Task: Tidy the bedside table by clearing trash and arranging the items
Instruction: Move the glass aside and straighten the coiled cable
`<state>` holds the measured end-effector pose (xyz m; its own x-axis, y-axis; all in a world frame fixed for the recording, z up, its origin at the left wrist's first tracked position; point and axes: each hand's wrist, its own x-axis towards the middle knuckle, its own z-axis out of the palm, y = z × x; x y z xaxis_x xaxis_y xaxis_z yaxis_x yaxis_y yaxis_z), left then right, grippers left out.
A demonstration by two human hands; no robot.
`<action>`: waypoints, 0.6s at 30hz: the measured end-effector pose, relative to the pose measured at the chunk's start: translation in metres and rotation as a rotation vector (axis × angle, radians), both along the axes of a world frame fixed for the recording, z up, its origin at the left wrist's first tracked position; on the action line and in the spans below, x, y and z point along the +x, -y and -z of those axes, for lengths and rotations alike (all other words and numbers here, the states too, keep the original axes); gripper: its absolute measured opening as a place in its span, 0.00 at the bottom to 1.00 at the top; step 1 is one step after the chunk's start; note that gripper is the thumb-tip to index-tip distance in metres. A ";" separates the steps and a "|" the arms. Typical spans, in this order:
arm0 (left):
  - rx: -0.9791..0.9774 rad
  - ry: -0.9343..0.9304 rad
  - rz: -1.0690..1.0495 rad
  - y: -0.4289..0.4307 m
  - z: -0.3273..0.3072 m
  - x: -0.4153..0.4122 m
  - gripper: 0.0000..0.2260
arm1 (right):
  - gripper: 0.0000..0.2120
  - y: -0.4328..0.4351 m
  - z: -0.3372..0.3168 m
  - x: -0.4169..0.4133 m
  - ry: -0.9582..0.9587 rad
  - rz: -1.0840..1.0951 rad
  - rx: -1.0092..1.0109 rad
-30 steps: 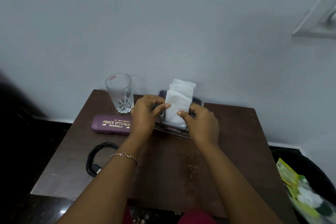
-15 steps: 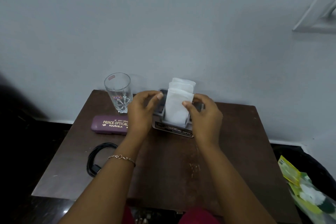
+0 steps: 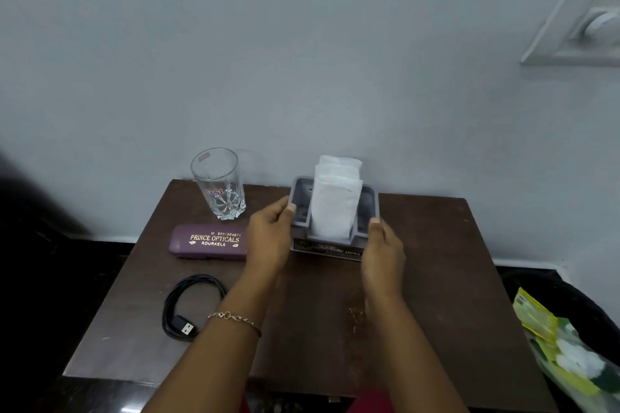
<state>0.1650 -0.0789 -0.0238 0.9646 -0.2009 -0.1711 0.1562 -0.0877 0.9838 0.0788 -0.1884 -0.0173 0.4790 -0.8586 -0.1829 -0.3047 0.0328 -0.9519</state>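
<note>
The left hand point(image 3: 268, 238) and the right hand point(image 3: 382, 251) grip the grey holder point(image 3: 367, 203) from both sides, thumbs on its rim. White napkins point(image 3: 335, 204) stand up between the hands.

Left of napkin holder point(image 3: 299, 193): glass point(image 3: 219, 189) behind spectacle case point(image 3: 208, 241).

A thin chain bracelet point(image 3: 235, 319) rings the wrist of the left hand point(image 3: 268, 238); forearms bare.
</note>
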 end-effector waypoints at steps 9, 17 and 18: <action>-0.044 0.041 0.114 0.043 0.002 -0.034 0.19 | 0.18 0.046 -0.006 -0.020 -0.011 0.128 -0.077; 0.080 0.111 0.048 0.059 -0.002 -0.036 0.15 | 0.18 0.061 0.004 -0.015 -0.027 0.108 -0.089; 0.098 0.113 0.045 0.059 -0.003 -0.036 0.15 | 0.18 0.062 0.005 -0.016 -0.031 0.096 -0.090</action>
<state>0.1291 -0.1384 -0.0210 0.9692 -0.2319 -0.0825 0.0385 -0.1882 0.9814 0.0629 -0.2499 -0.0219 0.3891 -0.9138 -0.1163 -0.3340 -0.0223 -0.9423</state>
